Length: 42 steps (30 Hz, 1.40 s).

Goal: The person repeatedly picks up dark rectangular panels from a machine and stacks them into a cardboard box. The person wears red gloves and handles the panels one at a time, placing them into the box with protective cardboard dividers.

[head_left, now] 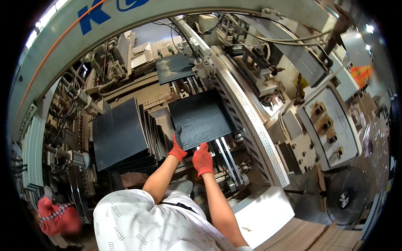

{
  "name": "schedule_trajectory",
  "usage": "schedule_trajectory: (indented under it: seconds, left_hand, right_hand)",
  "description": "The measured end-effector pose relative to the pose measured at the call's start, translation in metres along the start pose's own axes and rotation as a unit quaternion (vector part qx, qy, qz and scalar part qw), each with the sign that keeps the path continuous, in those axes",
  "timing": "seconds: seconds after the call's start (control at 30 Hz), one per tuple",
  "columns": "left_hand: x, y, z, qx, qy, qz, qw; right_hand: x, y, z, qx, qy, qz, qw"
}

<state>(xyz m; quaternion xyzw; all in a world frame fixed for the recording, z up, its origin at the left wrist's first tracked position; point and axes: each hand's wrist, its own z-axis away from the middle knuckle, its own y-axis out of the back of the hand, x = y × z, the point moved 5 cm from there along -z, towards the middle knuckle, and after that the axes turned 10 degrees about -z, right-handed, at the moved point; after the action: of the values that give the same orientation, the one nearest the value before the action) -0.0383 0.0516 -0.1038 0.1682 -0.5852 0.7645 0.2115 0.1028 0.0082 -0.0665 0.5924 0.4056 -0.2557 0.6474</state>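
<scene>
Head view. Work area of a large machine, seen from above; one worker, two hands, both in red gloves.

Item: dark panel (202,119), square-cornered, its surface streaked with sheen. Lies flat in front of the worker, above a pair of metal rails (228,159), just left of a long scale bar (247,111).

Item: left hand (178,146). At the panel's near left corner, fingers stretched forward along the side edge; the glove is dark toward the fingers. Contact seems likely; whether it grips or merely steadies, cannot tell.

Item: right hand (203,159). At the middle of the near edge, fingers curled in, thumb side up. Whether the edge is pinched, cannot tell.

Item: panel stack (119,134), dark, left of the hands, with a fanned row of panels (154,134) on its right side.

Item: far panel (176,69), dark, lying deeper in the machine.

Step in hand, as judged: guiding or squaring the near panel by corner and edge. Next move, as judged: calls for even pressure from both hands, the panel kept level and parallel to the scale bar, fingertips clear of the rails.
</scene>
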Motion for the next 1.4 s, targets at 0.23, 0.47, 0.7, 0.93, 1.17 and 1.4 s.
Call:
schedule_trajectory:
  seconds: [0.23,0.47,0.7,0.93,1.17,1.4]
  left_hand:
    - [-0.003,0.007,0.002,0.032,-0.016,0.037,0.999]
    - [-0.011,0.036,-0.019,0.03,-0.019,0.089,0.995]
    - [0.017,0.044,0.003,0.199,-0.088,-0.332,0.918]
    - [0.077,-0.013,0.172,0.012,-0.152,-0.505,0.85]
    - [0.165,0.076,0.364,0.461,-0.391,-0.332,0.724]
    - [0.219,0.076,0.375,0.453,-0.431,-0.212,0.751]
  right_hand:
    - [-0.003,-0.002,0.005,-0.011,0.016,0.032,0.999]
    - [-0.012,-0.002,0.002,0.014,0.014,0.065,0.998]
    - [0.0,-0.007,-0.002,0.01,0.038,0.058,0.998]
    - [0.016,-0.001,0.001,-0.021,0.023,0.048,0.998]
    - [0.006,-0.008,0.003,-0.008,0.075,0.099,0.992]
    - [0.011,-0.006,0.003,0.01,0.077,0.144,0.987]
